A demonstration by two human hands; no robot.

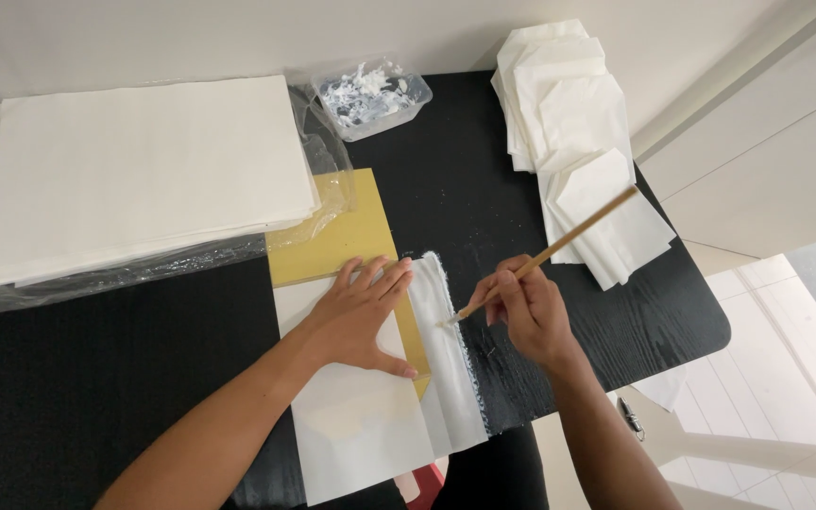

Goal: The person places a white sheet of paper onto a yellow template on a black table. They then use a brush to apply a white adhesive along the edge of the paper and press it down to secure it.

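Head view: left hand (363, 316) flat, fingers spread, pinning white sheet (361, 416) and yellow board (332, 236) mid-tabletop (144, 378). Right hand (529, 312), grip closed on wooden brush (550, 253), tip at pasted strip (446, 349) (glue looks wet). Probably mid-pasting; steady strokes needed along the strip. Near tabletop edge close; folded papers (578, 142) far right, paper stack (144, 170) far left.

Paper stack (144, 170) left of tub (370, 94)
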